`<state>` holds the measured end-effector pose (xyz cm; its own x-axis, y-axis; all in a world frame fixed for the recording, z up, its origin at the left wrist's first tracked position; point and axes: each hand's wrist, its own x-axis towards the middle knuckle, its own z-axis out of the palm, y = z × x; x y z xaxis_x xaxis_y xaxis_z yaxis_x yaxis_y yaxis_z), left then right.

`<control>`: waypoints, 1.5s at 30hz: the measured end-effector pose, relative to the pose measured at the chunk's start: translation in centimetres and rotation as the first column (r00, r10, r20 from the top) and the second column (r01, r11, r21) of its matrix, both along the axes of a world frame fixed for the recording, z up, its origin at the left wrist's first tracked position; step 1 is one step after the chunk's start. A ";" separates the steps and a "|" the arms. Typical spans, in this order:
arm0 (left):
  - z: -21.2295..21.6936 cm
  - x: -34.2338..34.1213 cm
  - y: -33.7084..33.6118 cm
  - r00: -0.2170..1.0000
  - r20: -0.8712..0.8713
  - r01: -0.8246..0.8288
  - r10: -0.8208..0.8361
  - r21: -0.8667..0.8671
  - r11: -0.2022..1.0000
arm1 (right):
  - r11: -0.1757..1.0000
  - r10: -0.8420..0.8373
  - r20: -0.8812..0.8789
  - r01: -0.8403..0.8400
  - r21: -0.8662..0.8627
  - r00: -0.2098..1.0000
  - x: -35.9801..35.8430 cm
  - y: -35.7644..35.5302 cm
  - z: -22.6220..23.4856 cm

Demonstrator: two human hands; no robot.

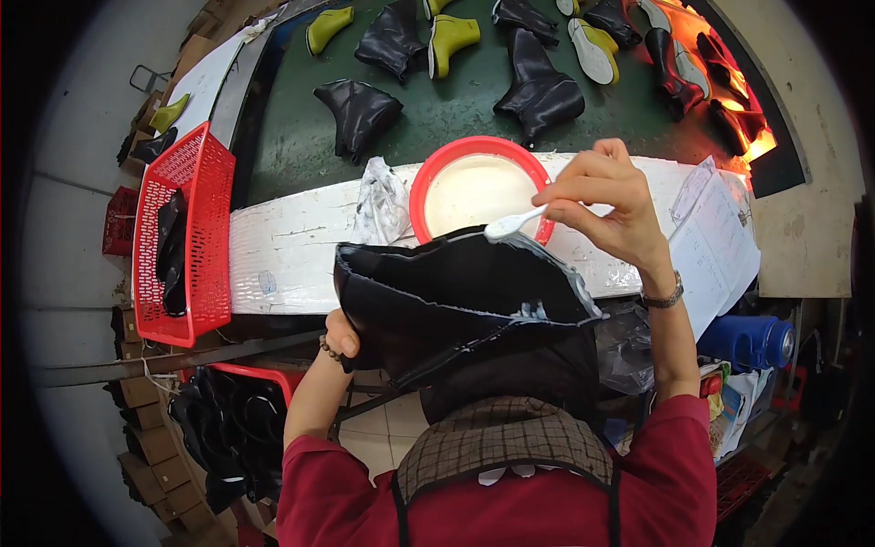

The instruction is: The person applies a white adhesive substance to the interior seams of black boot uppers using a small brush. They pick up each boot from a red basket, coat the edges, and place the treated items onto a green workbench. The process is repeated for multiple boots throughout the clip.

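At centre, hidden parts: the left hand [341, 335] sits at 7 o'clock of the black boot upper [456, 296], mostly tucked behind it; only thumb and knuckles show, so its fingers wrap the piece out of sight.
Cut off: boots at 12 o'clock run past the top rim; the far end of the conveyor belt [456, 114] glows orange at 2 o'clock, detail lost.
Hard to make out: dark shapes in the red basket [187, 232] at 9 o'clock.
Right hand: the right hand [606, 205] pinches a white brush [515, 223], fingers closed on its handle, bristle end on the upper's top edge.
Upper's place: held before the chest, just below the red bowl [476, 187] of white glue on the white bench [301, 246].
Upper's axis: long axis runs 9 to 3 o'clock, opening facing up, the pointed end toward 3 o'clock.
Edge: white smears line its rim near 3 o'clock.
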<state>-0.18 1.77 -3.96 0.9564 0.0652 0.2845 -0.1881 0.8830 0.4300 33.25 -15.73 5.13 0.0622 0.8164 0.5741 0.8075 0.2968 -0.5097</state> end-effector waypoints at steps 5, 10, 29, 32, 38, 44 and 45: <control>-0.4 0.0 -0.5 0.991 -0.114 0.075 -0.072 0.025 0.997 | 0.994 0.097 0.040 -0.099 0.055 0.995 -0.7 2.4 1.1; -0.8 0.3 -0.6 0.968 -0.164 0.185 -0.192 -0.056 0.981 | 0.994 0.103 0.058 -0.106 0.039 0.993 -1.0 1.6 2.6; 1.3 -0.1 1.6 0.967 -0.096 -0.236 0.235 0.000 0.972 | 0.955 -0.291 -0.414 0.287 -0.074 0.862 2.3 0.7 -3.5; 0.8 -2.3 3.6 0.792 -0.272 -0.564 0.547 0.017 0.825 | 0.855 -0.518 -0.444 0.437 -0.278 0.731 4.8 -2.7 -7.6; -1.9 -4.9 11.7 0.553 -0.428 -0.796 0.715 -0.018 0.605 | 0.901 -0.403 -0.334 0.306 -0.308 0.852 2.8 -4.2 -12.6; -3.4 -3.5 18.4 0.464 -0.468 -0.859 0.752 -0.032 0.511 | 0.939 -0.332 -0.322 0.277 -0.204 0.887 4.0 -3.0 -12.9; -3.7 -3.2 20.0 0.454 -0.470 -0.863 0.757 -0.019 0.505 | 0.939 -0.342 -0.363 0.300 -0.168 0.867 4.4 -3.1 -12.8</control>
<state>-3.39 21.72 -7.63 0.4414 0.8748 -0.1999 -0.7511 0.4820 0.4511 37.67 -18.85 -7.72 0.5270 0.7670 0.3661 0.5862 -0.0162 -0.8100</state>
